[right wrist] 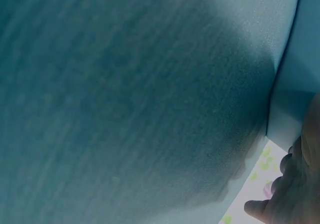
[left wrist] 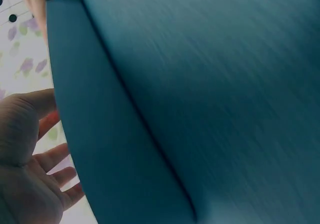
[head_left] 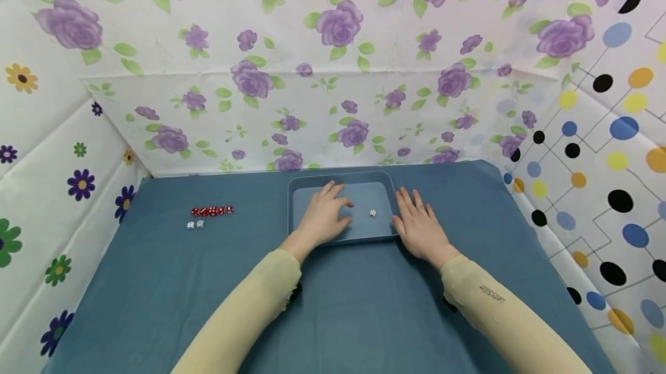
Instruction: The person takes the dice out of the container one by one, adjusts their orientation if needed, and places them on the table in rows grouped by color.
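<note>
A shallow blue-grey tray [head_left: 343,236] lies on the table, and one white die [head_left: 373,213] rests in its right half. Over the tray's left half is my left hand [head_left: 321,215], its fingers spread and loosely bent, with nothing seen in them. In the left wrist view, this hand [left wrist: 30,159] shows beyond the tray's outer wall [left wrist: 95,114]. At the tray's right side lies my right hand [head_left: 420,229], fingers straight and thumb by the rim. In the right wrist view, part of that hand [right wrist: 295,189] appears beside the tray's corner [right wrist: 290,108]; whether it touches cannot be told.
Left of the tray, a row of several red dice [head_left: 212,211] sits on the blue tablecloth [head_left: 354,310]. Two white dice [head_left: 195,225] lie just in front of that row. Patterned sheets [head_left: 333,114] enclose the table at the back and both sides.
</note>
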`<state>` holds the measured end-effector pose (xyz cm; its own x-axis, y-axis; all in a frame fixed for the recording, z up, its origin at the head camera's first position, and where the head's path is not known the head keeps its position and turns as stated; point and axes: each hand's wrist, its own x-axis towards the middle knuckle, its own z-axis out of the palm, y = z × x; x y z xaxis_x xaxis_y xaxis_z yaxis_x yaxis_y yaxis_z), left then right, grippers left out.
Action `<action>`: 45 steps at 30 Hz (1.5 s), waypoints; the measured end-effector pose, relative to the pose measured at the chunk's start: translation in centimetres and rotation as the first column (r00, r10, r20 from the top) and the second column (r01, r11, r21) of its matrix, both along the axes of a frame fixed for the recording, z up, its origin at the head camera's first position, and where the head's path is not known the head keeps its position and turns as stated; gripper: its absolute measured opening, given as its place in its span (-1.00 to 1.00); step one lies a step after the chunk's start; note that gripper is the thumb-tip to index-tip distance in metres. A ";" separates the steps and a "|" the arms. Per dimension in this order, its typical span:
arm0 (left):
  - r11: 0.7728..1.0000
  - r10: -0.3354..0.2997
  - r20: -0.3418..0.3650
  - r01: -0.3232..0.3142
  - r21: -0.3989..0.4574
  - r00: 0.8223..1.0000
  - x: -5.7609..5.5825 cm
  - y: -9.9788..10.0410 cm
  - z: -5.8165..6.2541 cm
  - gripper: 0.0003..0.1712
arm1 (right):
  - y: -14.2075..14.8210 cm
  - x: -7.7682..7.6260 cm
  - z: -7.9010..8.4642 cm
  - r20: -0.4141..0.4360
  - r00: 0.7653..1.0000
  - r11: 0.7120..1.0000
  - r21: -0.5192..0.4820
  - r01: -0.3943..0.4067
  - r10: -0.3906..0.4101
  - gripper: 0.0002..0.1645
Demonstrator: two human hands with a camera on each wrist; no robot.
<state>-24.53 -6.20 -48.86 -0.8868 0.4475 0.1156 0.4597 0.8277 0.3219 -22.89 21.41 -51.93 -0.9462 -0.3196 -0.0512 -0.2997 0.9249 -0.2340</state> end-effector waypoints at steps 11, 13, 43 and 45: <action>0.986 0.001 0.010 0.000 -0.167 1.000 -0.8 5.5 0.0 -0.61 | -0.1 -0.1 -0.1 0.001 1.000 1.000 -0.001 0.010 -0.010 -0.17; 0.981 0.004 -0.008 -0.005 -0.196 1.000 -0.9 6.1 0.0 -0.62 | -0.1 -0.1 -0.1 0.003 1.000 1.000 0.001 0.009 -0.009 -0.17; 0.920 -0.017 -0.124 -0.033 -0.391 0.992 -0.8 7.7 -1.6 -0.66 | -0.2 0.0 0.2 0.025 1.000 1.000 -0.022 0.009 -0.009 -0.19; 0.918 -0.018 -0.126 -0.034 -0.396 0.992 -0.8 7.7 -1.6 -0.66 | -0.1 0.0 0.2 0.028 1.000 1.000 -0.020 0.011 -0.011 -0.18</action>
